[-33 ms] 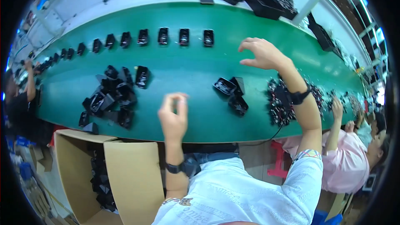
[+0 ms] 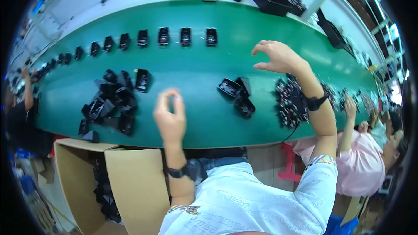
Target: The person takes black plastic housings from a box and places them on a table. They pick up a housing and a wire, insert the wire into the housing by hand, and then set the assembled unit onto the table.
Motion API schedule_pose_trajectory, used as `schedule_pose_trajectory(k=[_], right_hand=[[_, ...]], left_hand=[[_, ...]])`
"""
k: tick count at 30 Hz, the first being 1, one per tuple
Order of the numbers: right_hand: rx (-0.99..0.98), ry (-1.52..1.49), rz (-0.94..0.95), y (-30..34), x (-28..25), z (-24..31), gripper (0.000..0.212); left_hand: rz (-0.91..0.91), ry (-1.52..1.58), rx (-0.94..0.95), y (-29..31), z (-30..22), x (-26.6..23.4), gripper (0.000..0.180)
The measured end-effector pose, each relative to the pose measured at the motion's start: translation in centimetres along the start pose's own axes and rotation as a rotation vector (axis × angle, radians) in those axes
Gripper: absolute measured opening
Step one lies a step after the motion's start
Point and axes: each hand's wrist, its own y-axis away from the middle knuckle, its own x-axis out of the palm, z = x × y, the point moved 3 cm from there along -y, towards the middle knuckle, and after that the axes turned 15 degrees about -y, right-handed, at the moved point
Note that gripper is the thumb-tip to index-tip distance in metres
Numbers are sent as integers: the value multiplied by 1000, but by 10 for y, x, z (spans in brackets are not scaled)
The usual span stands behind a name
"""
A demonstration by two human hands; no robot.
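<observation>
Over the green table, my left hand point(image 2: 171, 119) is held with curved fingers and the thumb apart, nothing in it. The closest part is a single black plastic housing point(image 2: 142, 81), which lies just beyond and to the left of that hand. Further left is a heap of similar black housings point(image 2: 102, 108). My right hand point(image 2: 278, 56) hovers farther out, empty, its thumb and fingers spread. Below it to the left, a few black housings point(image 2: 229, 87) lie in a small group. Across the far side runs a row of black housings point(image 2: 211, 37), with small parts visible inside.
A pile of small wired parts point(image 2: 287, 106) lies under my right forearm. Beside the table's near edge stands an open cardboard box point(image 2: 135, 187) with black parts inside. Black bins point(image 2: 267, 1) line the back ledge. Co-workers sit at both ends, one in a pink top point(image 2: 361, 161).
The view has shifted slightly, so the table's things appear further left. My left hand has moved a little left and forward, towards the single housing. My right hand stays raised and empty.
</observation>
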Motion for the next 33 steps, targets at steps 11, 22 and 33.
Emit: schedule_pose_trajectory(k=[11,22,33], right_hand=[[229,28,-128,114,49,-72,37],[-93,-215,-235,70,61,-51,7],[215,-140,-99,78,78,-62,37]], left_hand=[[99,-794,-60,-64,53,20,59],[221,-637,107,8,-22,40,47],[109,-445,224,1,9,55,54]])
